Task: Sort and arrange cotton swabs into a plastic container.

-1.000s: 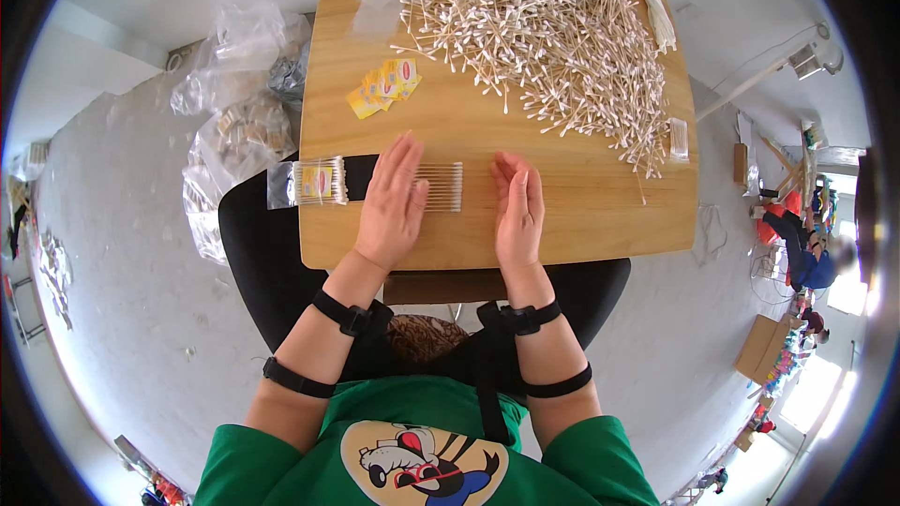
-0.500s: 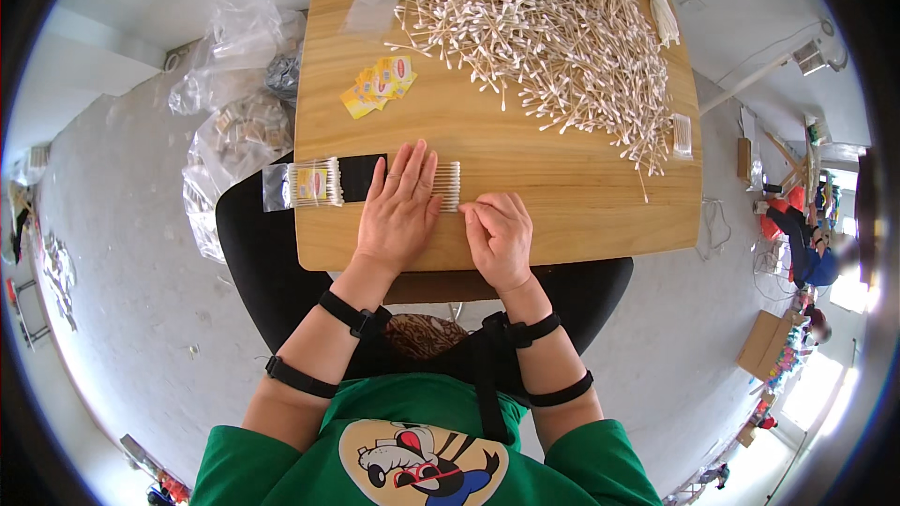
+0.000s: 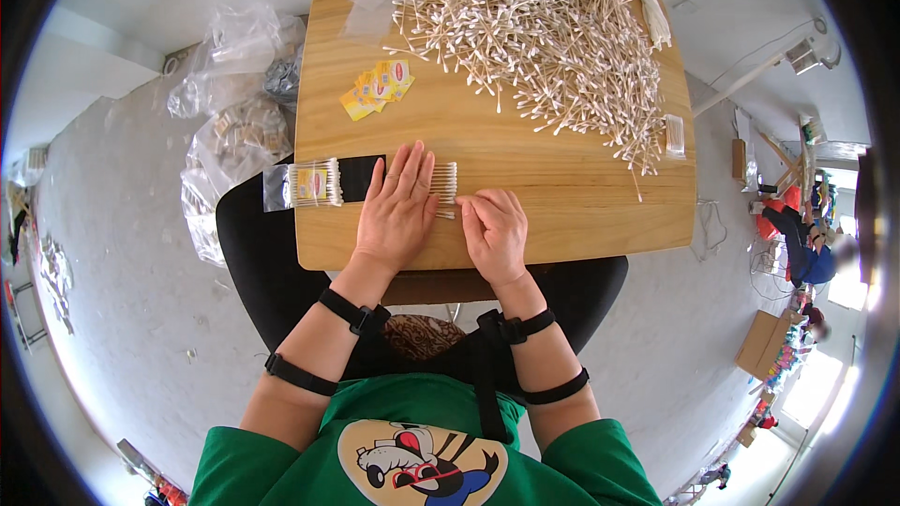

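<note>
My left hand [image 3: 398, 211] lies flat, fingers stretched out together, over a row of cotton swabs [image 3: 444, 183]. Their white tips stick out to the right of it. Close to those tips is my right hand [image 3: 497, 234], its fingers curled in and the index finger at the ends of the row. Whether anything is inside that curled hand is hidden. To the left of my left hand runs a black strip [image 3: 361, 179]. Beyond it sits a clear bag of cotton swabs [image 3: 314, 184] with a yellow label, partly past the table's left edge.
A big heap of loose cotton swabs [image 3: 534, 28] covers the far right of the wooden table [image 3: 562, 215]. Yellow cards [image 3: 377, 89] and clear bags [image 3: 375, 0] lie far left. A small swab bundle [image 3: 674, 136] is near the right edge. Plastic sacks [image 3: 239, 131] stand left.
My right hand has shifted slightly left and nearer to me. A swab at the near side of the row now sits a little apart. My left hand stays in place.
</note>
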